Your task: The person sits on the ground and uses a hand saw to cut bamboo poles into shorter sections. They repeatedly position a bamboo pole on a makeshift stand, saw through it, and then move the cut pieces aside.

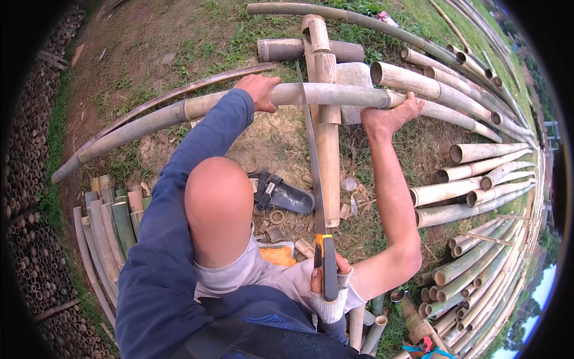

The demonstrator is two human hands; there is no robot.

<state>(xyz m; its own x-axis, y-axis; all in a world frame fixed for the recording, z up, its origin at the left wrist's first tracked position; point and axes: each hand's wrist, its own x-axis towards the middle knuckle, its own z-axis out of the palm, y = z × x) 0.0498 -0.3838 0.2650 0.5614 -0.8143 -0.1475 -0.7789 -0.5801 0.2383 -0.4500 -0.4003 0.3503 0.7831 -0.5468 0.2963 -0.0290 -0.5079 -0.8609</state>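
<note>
My left hand (260, 91), in a blue sleeve, is closed over a long bamboo pole (335, 94) that lies crosswise ahead of me. My right hand (332, 293), in a pale knit glove, grips the black and orange handle of a handsaw (314, 149). The saw's long blade points away from me and crosses the pole just right of my left hand. Under the pole stands a bamboo support (326, 155) made of thick pieces. My bare foot (391, 113) presses on the pole to the right of the support.
Several cut bamboo poles (430, 90) lie on the right, with more bundles (472, 263) nearer. A grey block (354, 76) sits behind the pole. Below it are a black sandal (284, 194) and bamboo offcuts. Short bamboo pieces (110, 221) stand at the left.
</note>
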